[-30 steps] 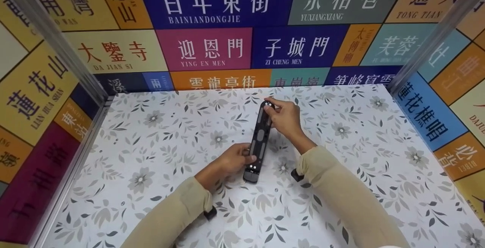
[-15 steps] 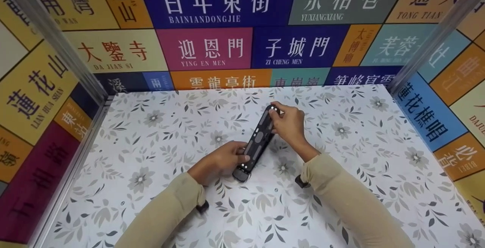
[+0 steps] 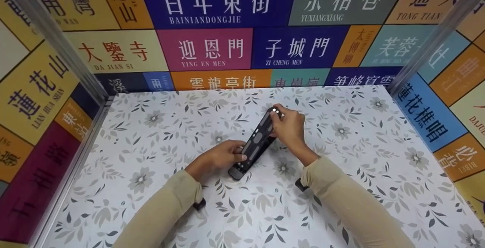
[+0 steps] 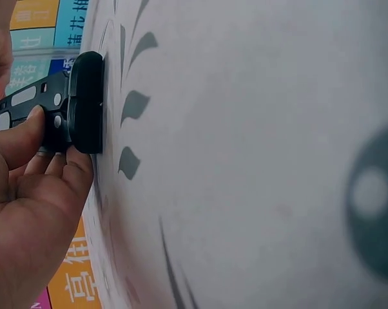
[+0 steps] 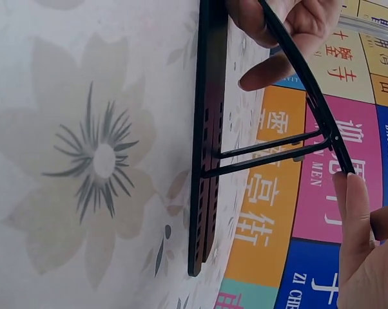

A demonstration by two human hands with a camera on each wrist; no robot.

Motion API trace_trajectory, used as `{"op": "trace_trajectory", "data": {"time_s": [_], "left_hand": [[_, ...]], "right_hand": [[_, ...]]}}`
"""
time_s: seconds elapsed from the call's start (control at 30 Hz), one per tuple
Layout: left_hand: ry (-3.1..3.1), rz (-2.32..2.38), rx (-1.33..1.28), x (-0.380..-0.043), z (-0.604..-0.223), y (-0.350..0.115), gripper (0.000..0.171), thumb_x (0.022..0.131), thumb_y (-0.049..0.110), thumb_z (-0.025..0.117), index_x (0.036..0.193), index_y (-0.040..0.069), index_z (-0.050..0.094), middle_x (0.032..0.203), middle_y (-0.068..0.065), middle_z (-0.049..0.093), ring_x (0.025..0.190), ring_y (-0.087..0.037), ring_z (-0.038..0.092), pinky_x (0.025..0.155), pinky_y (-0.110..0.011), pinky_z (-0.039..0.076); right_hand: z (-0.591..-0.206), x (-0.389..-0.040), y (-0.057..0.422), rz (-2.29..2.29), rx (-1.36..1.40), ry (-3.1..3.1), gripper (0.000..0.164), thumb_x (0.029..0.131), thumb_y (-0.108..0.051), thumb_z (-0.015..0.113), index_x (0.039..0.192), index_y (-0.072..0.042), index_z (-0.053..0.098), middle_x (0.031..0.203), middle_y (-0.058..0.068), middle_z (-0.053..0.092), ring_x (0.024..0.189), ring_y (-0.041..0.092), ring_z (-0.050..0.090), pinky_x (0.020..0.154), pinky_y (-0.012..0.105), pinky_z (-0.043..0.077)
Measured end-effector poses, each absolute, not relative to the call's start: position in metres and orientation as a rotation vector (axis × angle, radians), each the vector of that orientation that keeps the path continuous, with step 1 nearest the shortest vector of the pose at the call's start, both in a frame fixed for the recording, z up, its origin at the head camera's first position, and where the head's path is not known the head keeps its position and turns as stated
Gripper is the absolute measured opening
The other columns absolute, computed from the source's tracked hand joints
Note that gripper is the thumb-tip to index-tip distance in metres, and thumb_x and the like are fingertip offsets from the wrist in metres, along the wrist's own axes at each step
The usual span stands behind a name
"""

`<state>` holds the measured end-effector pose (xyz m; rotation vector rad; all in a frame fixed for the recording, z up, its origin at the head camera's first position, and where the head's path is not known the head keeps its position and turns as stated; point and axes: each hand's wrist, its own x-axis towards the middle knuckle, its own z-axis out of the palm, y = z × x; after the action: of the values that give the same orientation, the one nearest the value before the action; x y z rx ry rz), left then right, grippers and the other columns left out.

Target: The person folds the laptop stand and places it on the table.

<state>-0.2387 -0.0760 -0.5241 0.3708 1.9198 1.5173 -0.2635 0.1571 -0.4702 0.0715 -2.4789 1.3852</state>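
A black folding laptop stand (image 3: 257, 138) with grey pads lies slanted between the hands over the table. My left hand (image 3: 223, 155) pinches its near end, thumb on top and fingers beneath; the left wrist view shows the thick rounded end cap (image 4: 87, 103) right at the table surface. At the far end, my right hand (image 3: 291, 127) pinches the raised upper arm between thumb and fingers. In the right wrist view that upper arm (image 5: 310, 84) stands apart from the notched base bar (image 5: 207, 129), and a thin wire strut (image 5: 265, 154) spans the gap between them.
A white cloth with grey flowers and leaves covers the table (image 3: 341, 130). Panels of coloured signs with Chinese characters, such as the back wall (image 3: 204, 49), enclose it on three sides. Clear corner posts stand at the left and right.
The stand has turned clockwise, its near end shifting left and its far end right. Its upper arm has come up off the base, opening a gap. Both hands moved along with it.
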Motion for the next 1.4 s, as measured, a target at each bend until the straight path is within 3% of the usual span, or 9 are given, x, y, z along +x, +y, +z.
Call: {"op": "trace_trajectory", "data": {"time_s": [0.3, 0.47, 0.57, 0.67, 0.73, 0.83, 0.97, 1.13, 1.4], "left_hand": [[2.063, 1.593, 0.302, -0.225, -0.524, -0.071, 0.032, 0.097, 0.003, 0.066, 0.129, 0.004, 0.062, 0.107, -0.012, 0.071, 0.092, -0.018, 0.070, 0.083, -0.032, 0.059], [2.509, 1.364, 0.386, -0.210, -0.515, -0.073, 0.034, 0.094, 0.009, 0.072, 0.126, 0.001, 0.065, 0.100, -0.009, 0.072, 0.088, -0.017, 0.068, 0.083, -0.034, 0.057], [2.707, 1.164, 0.454, -0.195, -0.508, -0.073, 0.032, 0.093, 0.014, 0.072, 0.121, -0.002, 0.067, 0.099, -0.013, 0.071, 0.088, -0.023, 0.065, 0.081, -0.040, 0.056], [2.799, 0.980, 0.449, -0.177, -0.503, -0.071, 0.035, 0.094, 0.022, 0.072, 0.116, -0.005, 0.068, 0.112, -0.020, 0.066, 0.102, -0.033, 0.061, 0.086, -0.049, 0.055], [2.820, 0.834, 0.382, -0.166, -0.502, -0.069, 0.045, 0.096, 0.029, 0.069, 0.124, -0.006, 0.064, 0.132, -0.024, 0.058, 0.123, -0.040, 0.054, 0.096, -0.059, 0.051], [2.782, 0.639, 0.228, -0.153, -0.501, -0.065, 0.067, 0.099, 0.042, 0.062, 0.148, 0.000, 0.047, 0.161, -0.021, 0.034, 0.152, -0.044, 0.024, 0.107, -0.078, 0.034], [2.705, 0.518, 0.076, -0.143, -0.501, -0.059, 0.080, 0.101, 0.051, 0.056, 0.163, 0.014, 0.023, 0.173, -0.012, 0.008, 0.159, -0.041, -0.002, 0.107, -0.086, 0.018], [2.691, 0.408, 0.023, -0.138, -0.502, -0.052, 0.076, 0.102, 0.052, 0.053, 0.164, 0.020, 0.022, 0.173, -0.009, 0.007, 0.158, -0.042, 0.000, 0.107, -0.086, 0.021], [2.712, 0.269, 0.020, -0.137, -0.508, -0.045, 0.069, 0.106, 0.049, 0.046, 0.163, 0.017, 0.025, 0.172, -0.010, 0.012, 0.157, -0.046, 0.010, 0.104, -0.085, 0.027]], "right_hand": [[-0.469, -0.266, 0.167, 1.257, 0.181, -2.538, 0.033, 0.101, -0.030, 0.065, 0.131, -0.017, 0.071, 0.059, 0.006, 0.068, 0.044, 0.013, 0.065, 0.043, 0.025, 0.053], [-0.481, -0.277, 0.183, 1.396, 0.175, -2.537, 0.039, 0.108, -0.039, 0.049, 0.121, -0.011, 0.074, 0.077, 0.015, 0.075, 0.067, 0.027, 0.074, 0.059, 0.034, 0.062], [-0.494, -0.286, 0.197, 1.343, 0.204, -2.608, 0.043, 0.111, -0.035, 0.041, 0.129, -0.006, 0.067, 0.095, 0.018, 0.077, 0.085, 0.034, 0.074, 0.079, 0.045, 0.062], [-0.507, -0.295, 0.213, 1.169, 0.331, -2.757, 0.041, 0.111, -0.030, 0.042, 0.144, -0.009, 0.056, 0.119, 0.019, 0.073, 0.107, 0.037, 0.070, 0.099, 0.051, 0.053], [-0.512, -0.299, 0.222, 1.060, 0.439, -2.884, 0.046, 0.110, -0.030, 0.045, 0.152, -0.013, 0.046, 0.139, 0.018, 0.064, 0.128, 0.038, 0.060, 0.112, 0.054, 0.044], [-0.516, -0.303, 0.232, 0.908, 0.605, -3.058, 0.057, 0.109, -0.037, 0.046, 0.161, -0.019, 0.032, 0.161, 0.015, 0.042, 0.151, 0.041, 0.034, 0.123, 0.057, 0.027], [-0.514, -0.305, 0.236, 0.670, 0.741, -3.209, 0.068, 0.107, -0.049, 0.046, 0.164, -0.022, 0.022, 0.170, 0.008, 0.024, 0.158, 0.038, 0.012, 0.126, 0.058, 0.017], [-0.511, -0.306, 0.232, 0.440, 0.780, -3.338, 0.074, 0.104, -0.059, 0.046, 0.163, -0.021, 0.025, 0.171, 0.013, 0.018, 0.158, 0.036, 0.017, 0.125, 0.060, 0.022], [-0.512, -0.307, 0.224, 0.270, 0.798, -3.344, 0.070, 0.102, -0.060, 0.049, 0.161, -0.029, 0.031, 0.169, 0.014, 0.022, 0.154, 0.038, 0.027, 0.121, 0.061, 0.029]]}}
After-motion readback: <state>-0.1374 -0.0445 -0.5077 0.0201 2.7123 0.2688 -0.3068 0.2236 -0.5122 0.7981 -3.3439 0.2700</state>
